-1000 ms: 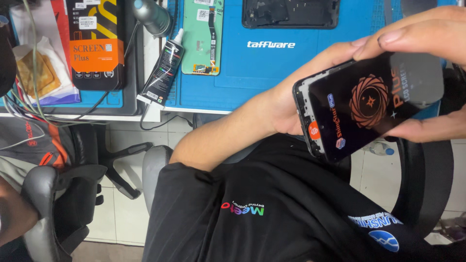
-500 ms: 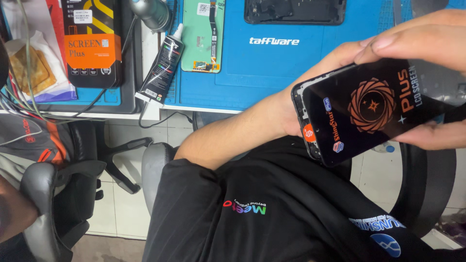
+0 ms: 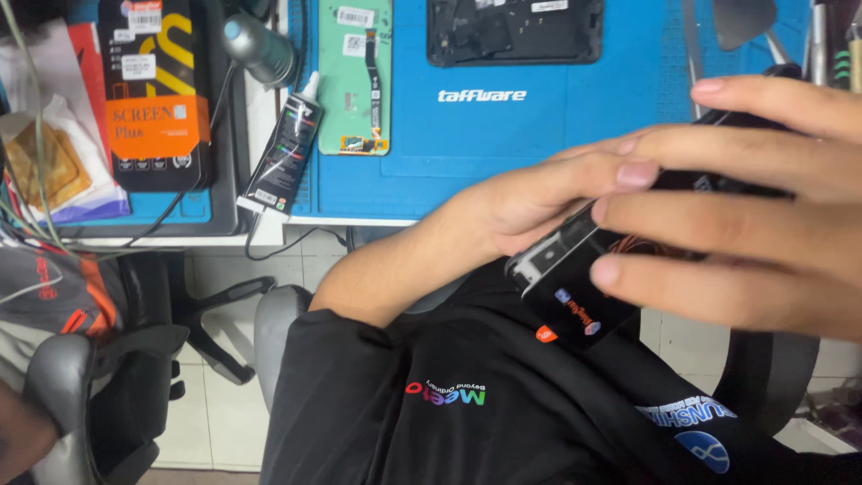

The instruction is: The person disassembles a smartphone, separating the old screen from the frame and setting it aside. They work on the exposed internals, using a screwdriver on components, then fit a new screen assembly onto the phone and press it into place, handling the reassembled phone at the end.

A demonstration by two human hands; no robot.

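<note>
Item: black phone screen (image 3: 584, 287), held between both hands. Left hand (image 3: 530, 202) grips its far edge from beneath; right hand (image 3: 745, 207) lies over its face, fingers (image 3: 682, 278) spread. Blue work mat (image 3: 539, 135) beyond.

Bright, even indoor light with soft shadows; the near fingers (image 3: 718, 287) look slightly blurred, the bench sharp.

Worktop (image 3: 224, 235) white-edged, covered by a blue mat (image 3: 503, 153). Below the worktop: pale tiled floor (image 3: 215, 395). Grey office chair (image 3: 63, 404) stands left of the mat, on the floor. Lighting even, bright.
</note>
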